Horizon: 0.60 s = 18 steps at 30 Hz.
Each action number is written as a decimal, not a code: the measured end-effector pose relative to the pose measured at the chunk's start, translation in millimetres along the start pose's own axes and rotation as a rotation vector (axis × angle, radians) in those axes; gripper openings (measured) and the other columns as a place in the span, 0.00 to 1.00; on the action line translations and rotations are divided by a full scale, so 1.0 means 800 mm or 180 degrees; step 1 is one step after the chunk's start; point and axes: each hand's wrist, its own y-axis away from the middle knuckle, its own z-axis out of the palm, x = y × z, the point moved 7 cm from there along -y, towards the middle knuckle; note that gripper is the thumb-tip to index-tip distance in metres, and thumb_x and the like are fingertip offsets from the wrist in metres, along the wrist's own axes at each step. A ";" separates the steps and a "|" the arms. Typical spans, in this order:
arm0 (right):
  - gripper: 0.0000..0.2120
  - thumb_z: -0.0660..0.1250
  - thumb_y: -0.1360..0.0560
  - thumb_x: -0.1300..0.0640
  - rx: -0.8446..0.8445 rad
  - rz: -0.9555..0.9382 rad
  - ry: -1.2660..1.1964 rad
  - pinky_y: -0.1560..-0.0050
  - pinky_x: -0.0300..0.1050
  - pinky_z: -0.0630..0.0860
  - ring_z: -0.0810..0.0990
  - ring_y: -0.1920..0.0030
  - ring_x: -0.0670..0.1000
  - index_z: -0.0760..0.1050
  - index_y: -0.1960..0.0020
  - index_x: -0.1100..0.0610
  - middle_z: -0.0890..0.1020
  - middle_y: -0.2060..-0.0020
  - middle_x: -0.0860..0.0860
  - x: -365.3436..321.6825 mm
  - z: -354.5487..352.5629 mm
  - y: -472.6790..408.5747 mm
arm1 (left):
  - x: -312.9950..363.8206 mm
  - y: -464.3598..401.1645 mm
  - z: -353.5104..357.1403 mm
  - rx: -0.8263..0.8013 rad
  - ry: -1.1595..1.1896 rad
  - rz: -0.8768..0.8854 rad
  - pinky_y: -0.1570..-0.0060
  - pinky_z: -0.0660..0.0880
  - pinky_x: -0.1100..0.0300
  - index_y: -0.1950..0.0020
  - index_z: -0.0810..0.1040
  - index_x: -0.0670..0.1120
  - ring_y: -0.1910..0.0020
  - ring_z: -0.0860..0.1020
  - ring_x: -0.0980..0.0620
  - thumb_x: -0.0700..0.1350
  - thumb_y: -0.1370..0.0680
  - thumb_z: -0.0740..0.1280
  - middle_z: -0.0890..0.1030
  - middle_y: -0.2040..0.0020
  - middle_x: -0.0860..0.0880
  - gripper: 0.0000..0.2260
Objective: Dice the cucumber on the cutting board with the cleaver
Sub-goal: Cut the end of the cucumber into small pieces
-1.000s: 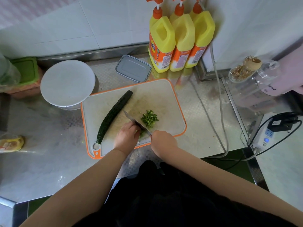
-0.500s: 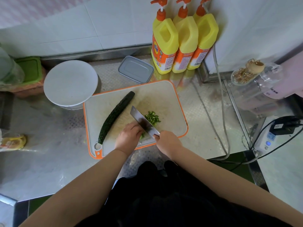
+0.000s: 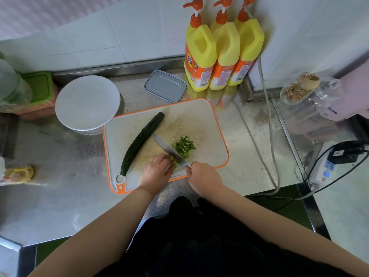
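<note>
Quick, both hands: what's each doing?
Left hand: fingers curled, pinning cucumber strips to the board.
Right hand: gripping the cleaver handle.

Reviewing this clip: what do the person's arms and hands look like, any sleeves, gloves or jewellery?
Both forearms are bare to the frame edge, with no sleeves visible. The left hand and right hand wear no gloves; no rings or watch show. A black garment covers the torso below.

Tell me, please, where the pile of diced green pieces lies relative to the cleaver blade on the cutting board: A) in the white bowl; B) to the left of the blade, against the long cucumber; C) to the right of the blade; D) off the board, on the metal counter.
C: the diced pieces sit on the cutting board just right of the cleaver, while the long cucumber lies to its left.
</note>
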 end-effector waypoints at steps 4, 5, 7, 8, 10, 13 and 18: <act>0.13 0.55 0.19 0.53 -0.0091 0.0012 0.0081 0.51 0.48 0.73 0.79 0.46 0.61 0.72 0.46 0.61 0.80 0.48 0.59 -0.003 0.009 0.001 | 0.000 -0.003 0.003 -0.0039 0.0010 0.0047 0.59 0.78 0.53 0.55 0.81 0.41 0.56 0.78 0.44 0.46 0.24 0.63 0.79 0.55 0.45 0.10; 0.12 0.55 0.19 0.54 -0.0119 0.0011 0.0118 0.50 0.48 0.73 0.78 0.46 0.61 0.72 0.46 0.61 0.80 0.47 0.59 -0.003 0.010 0.001 | 0.001 -0.004 0.002 -0.0046 0.0018 0.0059 0.58 0.78 0.53 0.55 0.82 0.41 0.56 0.78 0.44 0.46 0.23 0.63 0.80 0.55 0.46 0.11; 0.11 0.56 0.19 0.55 -0.0177 0.0024 0.0160 0.49 0.48 0.73 0.78 0.44 0.61 0.72 0.44 0.61 0.79 0.46 0.59 -0.003 0.012 0.000 | 0.002 -0.005 0.003 -0.0077 0.0037 0.0061 0.57 0.78 0.54 0.54 0.82 0.41 0.55 0.79 0.45 0.46 0.23 0.62 0.80 0.54 0.46 0.12; 0.11 0.55 0.19 0.55 -0.0199 0.0035 0.0158 0.48 0.48 0.73 0.78 0.44 0.61 0.72 0.44 0.61 0.79 0.46 0.59 -0.003 0.013 -0.001 | 0.003 -0.006 0.003 -0.0088 0.0049 0.0045 0.57 0.78 0.55 0.53 0.83 0.41 0.55 0.79 0.45 0.47 0.23 0.62 0.81 0.54 0.46 0.13; 0.11 0.56 0.19 0.56 -0.0235 0.0055 0.0162 0.48 0.48 0.73 0.78 0.44 0.60 0.72 0.43 0.61 0.79 0.45 0.59 -0.004 0.015 -0.004 | 0.002 -0.009 0.004 -0.0123 0.0072 -0.0030 0.56 0.78 0.54 0.52 0.83 0.41 0.55 0.79 0.45 0.47 0.23 0.61 0.81 0.53 0.46 0.14; 0.11 0.57 0.20 0.57 -0.0267 0.0093 0.0123 0.48 0.48 0.73 0.78 0.44 0.60 0.72 0.43 0.61 0.79 0.45 0.59 -0.006 0.019 -0.009 | -0.002 -0.009 0.006 -0.0180 0.0101 -0.0056 0.57 0.79 0.54 0.53 0.84 0.42 0.56 0.79 0.46 0.46 0.24 0.62 0.81 0.53 0.47 0.12; 0.14 0.55 0.18 0.53 -0.0236 0.0162 -0.0007 0.50 0.47 0.72 0.78 0.45 0.59 0.73 0.44 0.61 0.80 0.46 0.59 -0.003 0.024 -0.016 | -0.003 -0.008 0.007 -0.0204 0.0129 -0.0074 0.57 0.78 0.55 0.54 0.83 0.42 0.55 0.79 0.46 0.45 0.24 0.63 0.80 0.53 0.47 0.11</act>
